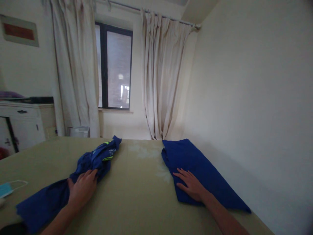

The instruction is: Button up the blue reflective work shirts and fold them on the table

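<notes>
My left hand [84, 186] is closed over the middle of a crumpled dark blue garment [97, 160], thumb on one side and fingers curled on the other. Yellow-green stripes and small white marks show near the garment's far end. Its near part runs flat toward the lower left. On the right, a second dark blue cloth [198, 163] is folded into a flat, long shape. My right hand [189, 185] lies flat on its left part with fingers spread, palm down.
Both cloths lie on a broad yellowish-green surface [139, 195]. A light blue face mask [6, 189] is at the left edge. A wall [256, 114] borders the right side. Behind are beige curtains [163, 75], a window [118, 68] and a white cabinet [26, 122].
</notes>
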The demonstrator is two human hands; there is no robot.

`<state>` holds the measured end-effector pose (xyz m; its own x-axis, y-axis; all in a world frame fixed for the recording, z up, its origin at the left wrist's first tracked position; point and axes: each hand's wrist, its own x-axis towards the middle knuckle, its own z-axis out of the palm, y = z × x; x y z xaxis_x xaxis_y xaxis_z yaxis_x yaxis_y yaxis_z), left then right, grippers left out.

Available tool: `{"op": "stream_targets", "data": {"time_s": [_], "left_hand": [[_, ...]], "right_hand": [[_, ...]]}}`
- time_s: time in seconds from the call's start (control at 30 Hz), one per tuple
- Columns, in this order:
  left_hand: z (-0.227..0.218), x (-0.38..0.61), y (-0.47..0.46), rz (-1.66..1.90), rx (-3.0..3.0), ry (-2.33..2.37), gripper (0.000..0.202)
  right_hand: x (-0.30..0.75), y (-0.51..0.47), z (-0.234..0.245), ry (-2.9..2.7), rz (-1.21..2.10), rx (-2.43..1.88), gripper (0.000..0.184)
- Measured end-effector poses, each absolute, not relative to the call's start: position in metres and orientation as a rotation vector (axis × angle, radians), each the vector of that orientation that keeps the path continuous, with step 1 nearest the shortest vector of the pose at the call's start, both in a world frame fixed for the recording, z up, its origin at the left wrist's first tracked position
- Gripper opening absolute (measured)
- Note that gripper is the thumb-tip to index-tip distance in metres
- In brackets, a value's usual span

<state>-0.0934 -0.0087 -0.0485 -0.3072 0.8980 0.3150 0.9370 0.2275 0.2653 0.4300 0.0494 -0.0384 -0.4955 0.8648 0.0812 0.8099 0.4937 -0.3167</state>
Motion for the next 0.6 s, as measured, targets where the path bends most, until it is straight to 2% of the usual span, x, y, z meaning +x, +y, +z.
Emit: {"op": "stream_targets", "data": {"time_s": [0.07, 0.13, 0.23, 0.33, 0.4, 0.47, 0.53, 0.6], "left_hand": [[-0.045, -0.061, -0.02, -0.58, -1.975, -2.239, 0.039], [-0.035, -0.024, -0.038, -0.712, -2.354, -2.137, 0.033], [-0.012, 0.014, -0.062, -1.124, -2.926, -1.989, 0.051], [0.001, 0.019, -0.06, -1.457, -2.767, -2.042, 0.05], [-0.006, 0.017, -0.046, -1.382, -2.414, -2.145, 0.052], [-0.024, 0.021, -0.031, -1.099, -2.184, -2.252, 0.055], [-0.044, 0.032, -0.025, -0.855, -2.234, -2.277, 0.051], [-0.056, 0.045, -0.03, -0.886, -2.444, -2.218, 0.043]], "right_hand": [[0.436, 0.054, -0.04, -2.485, 0.347, -1.426, 0.054], [0.438, 0.059, -0.041, -2.457, 0.315, -1.431, 0.052], [0.424, 0.055, -0.04, -2.4, 0.146, -1.43, 0.049], [0.382, 0.032, -0.039, -2.24, 0.063, -1.407, 0.053], [0.345, 0.011, -0.039, -2.104, 0.237, -1.45, 0.054], [0.312, -0.007, -0.037, -2.017, 0.424, -1.521, 0.044], [0.292, -0.017, -0.031, -1.976, 0.558, -1.515, 0.046], [0.288, -0.018, -0.023, -1.937, 0.73, -1.397, 0.049]]}}
